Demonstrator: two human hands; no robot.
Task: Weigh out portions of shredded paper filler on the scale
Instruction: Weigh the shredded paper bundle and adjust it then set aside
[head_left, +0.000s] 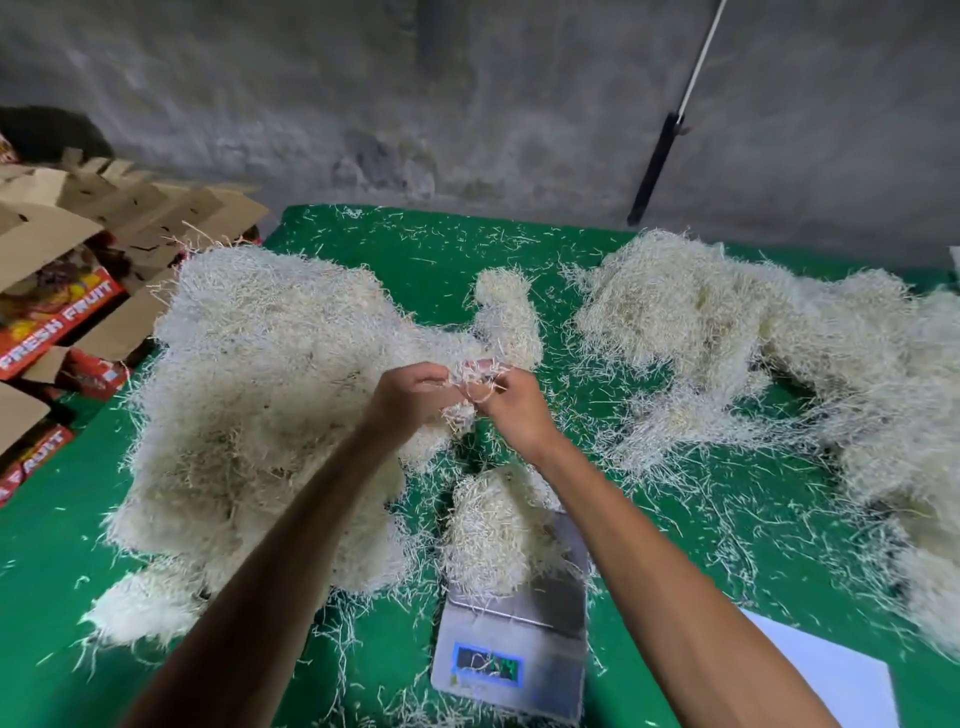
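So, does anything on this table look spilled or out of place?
Yes. Loose paper shreds are scattered all over the green table cover. A few strands lie across the scale display, partly hiding the reading.

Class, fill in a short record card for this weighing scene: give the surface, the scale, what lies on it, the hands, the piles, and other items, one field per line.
surface: green table cover, strewn with loose shreds
scale: steel digital scale, display too blurred to read
on scale: small mound of shredded paper
left hand: pinches a tuft of shreds
right hand: pinches the same tuft
piles: large pile left, spread pile right
other: fruit boxes far left, white sheet near right
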